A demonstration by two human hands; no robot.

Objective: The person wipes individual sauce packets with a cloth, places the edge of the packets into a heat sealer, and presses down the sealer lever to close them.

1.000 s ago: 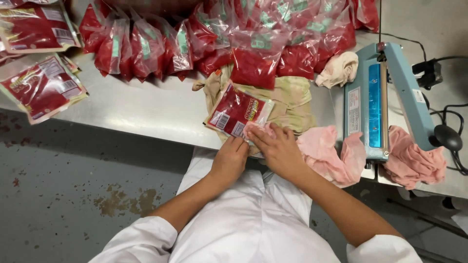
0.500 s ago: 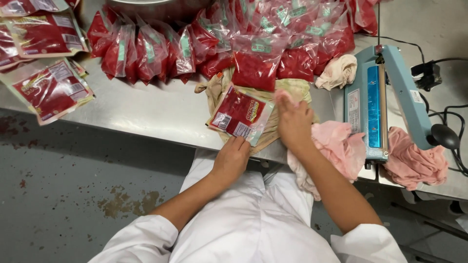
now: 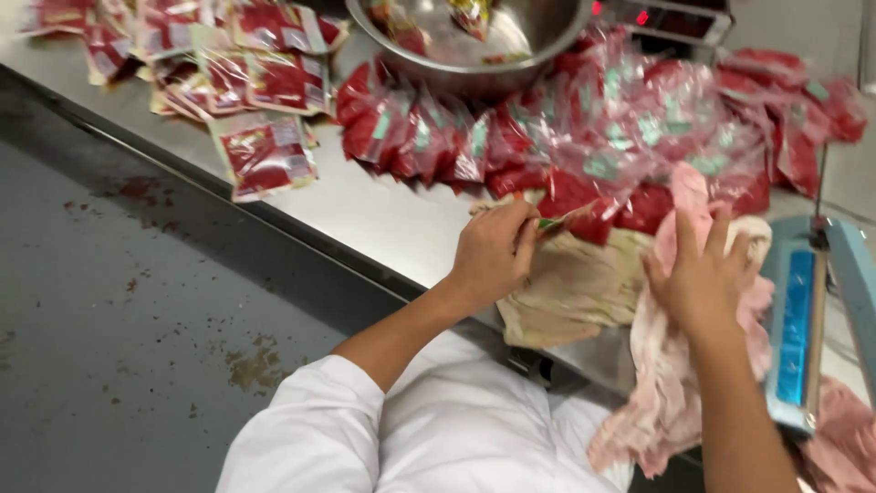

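Since the earlier frame my right hand (image 3: 701,274) has lifted the pink cloth (image 3: 671,365), fingers spread wide on it, while my left hand (image 3: 493,251) pinches the red packet (image 3: 584,217) on the beige cloth (image 3: 575,283); wiping underway, next move needs a steady packet

Two hands (image 3: 493,256) (image 3: 703,274), one steel bowl (image 3: 474,64), one blue sealer (image 3: 808,319) at right, two pink cloths (image 3: 666,393) (image 3: 844,438), red packets (image 3: 265,155) beyond counting
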